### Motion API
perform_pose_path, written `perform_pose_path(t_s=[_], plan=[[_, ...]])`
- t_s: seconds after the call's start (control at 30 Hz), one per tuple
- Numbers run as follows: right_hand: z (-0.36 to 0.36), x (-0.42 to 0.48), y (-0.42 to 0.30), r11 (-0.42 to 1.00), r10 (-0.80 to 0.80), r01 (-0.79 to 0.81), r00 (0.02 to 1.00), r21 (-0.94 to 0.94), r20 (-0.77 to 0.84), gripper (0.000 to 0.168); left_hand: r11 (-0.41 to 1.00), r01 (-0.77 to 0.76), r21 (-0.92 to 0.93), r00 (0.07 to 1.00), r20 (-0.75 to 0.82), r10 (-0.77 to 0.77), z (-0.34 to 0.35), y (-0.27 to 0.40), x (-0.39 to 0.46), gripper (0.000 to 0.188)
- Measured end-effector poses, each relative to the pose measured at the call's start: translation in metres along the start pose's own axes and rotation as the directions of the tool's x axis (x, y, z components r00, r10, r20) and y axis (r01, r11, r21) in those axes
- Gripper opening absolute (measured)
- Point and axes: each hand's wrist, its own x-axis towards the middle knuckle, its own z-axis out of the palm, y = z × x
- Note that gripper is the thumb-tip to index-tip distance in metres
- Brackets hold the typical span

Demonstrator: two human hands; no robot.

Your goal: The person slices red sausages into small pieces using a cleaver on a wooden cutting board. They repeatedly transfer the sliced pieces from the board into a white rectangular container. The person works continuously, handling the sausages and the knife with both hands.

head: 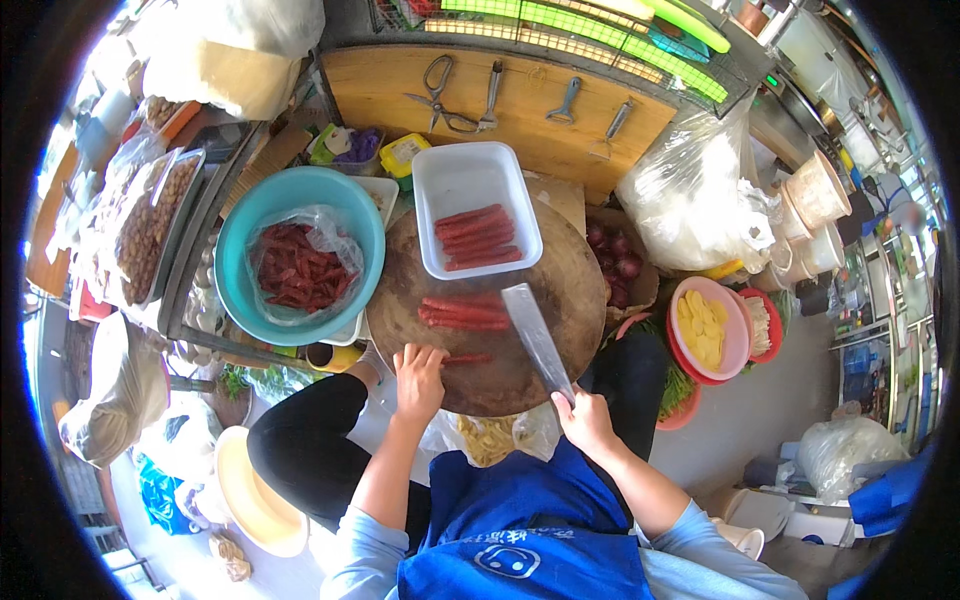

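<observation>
A round wooden chopping block point(574, 315) lies before me. My right hand point(589, 420) grips the handle of a cleaver point(536, 337), its broad blade pointing away over the block's right half. At the block's near left, my left hand point(418, 381) has its curled fingers on the left end of a single thin red sausage point(469, 358). A small bundle of red sausages point(465, 312) lies just beyond, left of the blade. Farther back, a white plastic tray point(472, 176) holds a row of sausages point(478, 232). Cut red pieces point(300, 270) fill a clear bag inside a turquoise basin point(236, 300) on the left.
Scissors point(439, 97) and peelers point(566, 101) hang on a wooden board behind the block. Red onions point(615, 262) sit in a box at the right. Beside my right knee stands a pink bowl point(739, 337) of yellow slices point(701, 326). A metal rack point(202, 225) borders the left side.
</observation>
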Motion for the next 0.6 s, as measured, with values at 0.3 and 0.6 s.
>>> perform_pose_path(t_s=[0.3, 0.6], plan=[[-0.003, 0.044, -0.049, 0.952, -0.207, 0.284, 0.873, -0.114, 0.442, 0.037, 0.97, -0.116, -0.216, 0.993, -0.047, 0.109, -0.008, 0.005, -0.042, 0.023], [-0.029, 0.072, -0.081, 0.866, -0.154, 0.427, 0.723, -0.261, 0.674, 0.034, 0.954, 0.029, -0.298, 0.993, -0.1, -0.061, -0.009, -0.014, -0.053, 0.015]])
